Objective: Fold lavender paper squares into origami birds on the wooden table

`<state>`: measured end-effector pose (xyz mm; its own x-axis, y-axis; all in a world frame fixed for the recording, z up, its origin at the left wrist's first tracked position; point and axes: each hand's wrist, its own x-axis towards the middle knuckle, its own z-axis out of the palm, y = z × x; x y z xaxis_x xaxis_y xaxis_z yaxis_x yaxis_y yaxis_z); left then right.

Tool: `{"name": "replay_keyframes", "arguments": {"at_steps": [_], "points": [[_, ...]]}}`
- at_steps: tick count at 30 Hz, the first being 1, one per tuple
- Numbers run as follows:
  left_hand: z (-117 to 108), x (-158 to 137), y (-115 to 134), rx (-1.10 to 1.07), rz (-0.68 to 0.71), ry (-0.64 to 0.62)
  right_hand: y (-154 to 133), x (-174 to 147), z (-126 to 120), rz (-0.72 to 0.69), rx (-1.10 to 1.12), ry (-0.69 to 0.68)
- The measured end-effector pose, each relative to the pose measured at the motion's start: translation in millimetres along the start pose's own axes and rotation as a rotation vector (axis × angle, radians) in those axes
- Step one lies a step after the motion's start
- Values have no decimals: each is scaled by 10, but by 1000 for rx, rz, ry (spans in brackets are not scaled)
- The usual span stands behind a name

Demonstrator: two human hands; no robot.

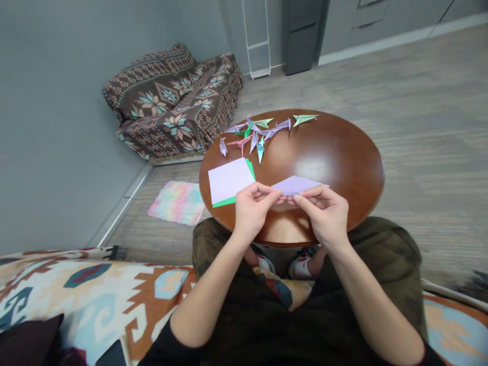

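Note:
A folded sheet of lilac origami paper [296, 184] is held just above the near part of the round table, its top edge rising to a low peak. My left hand [254, 203] pinches its near edge from the left between thumb and fingers. From the right, my right hand [324, 206] pinches the same edge, and the fingertips of both hands almost meet at the middle. The fingers cover most of that near edge. Left of my left hand lies a stack of square paper, a lilac sheet [231, 180] on top with green sheets [224, 202] showing underneath.
Several folded paper cranes in lilac, green, pink and blue, among them a pink crane [241, 144] and a pale green crane [304, 119], stand toward the far side of the brown table [343, 168]. A covered sofa [171, 101] and a fluffy rug [178, 202] are to the left.

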<state>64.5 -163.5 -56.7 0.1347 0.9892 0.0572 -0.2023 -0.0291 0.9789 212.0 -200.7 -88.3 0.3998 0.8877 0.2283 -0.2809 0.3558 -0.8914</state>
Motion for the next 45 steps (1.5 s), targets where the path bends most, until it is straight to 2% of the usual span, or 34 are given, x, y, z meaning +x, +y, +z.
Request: {"name": "replay_keyframes", "arguments": {"at_steps": [6,13,16,18,20,24,29,31,38,41,45], "points": [[-8,-28,23,81,64,4,15,17,-8,39,-8,15],[-4,2,3,48,50,-33,3,11,11,6,-21,78],[36,17,-14,6,76,-6,4,-2,37,23,-25,105],[65,34,-29,-20,113,45,6,-24,58,50,-71,84],[66,65,-38,-53,119,90,5,-47,61,80,-133,4],[-66,159,13,-49,67,73,-25,-29,-18,98,-182,-151],[-221,208,182,266,41,-178,-93,50,-82,88,-221,-231],[-190,185,197,284,20,-235,-96,55,-52,87,-218,-259],[5,30,-64,66,-86,-163,-4,40,-45,41,-223,-204],[-20,6,-105,32,-157,-139,17,58,-93,51,-275,-253],[-88,18,-56,35,-265,-178,-2,101,-119,2,-305,-231]]}}
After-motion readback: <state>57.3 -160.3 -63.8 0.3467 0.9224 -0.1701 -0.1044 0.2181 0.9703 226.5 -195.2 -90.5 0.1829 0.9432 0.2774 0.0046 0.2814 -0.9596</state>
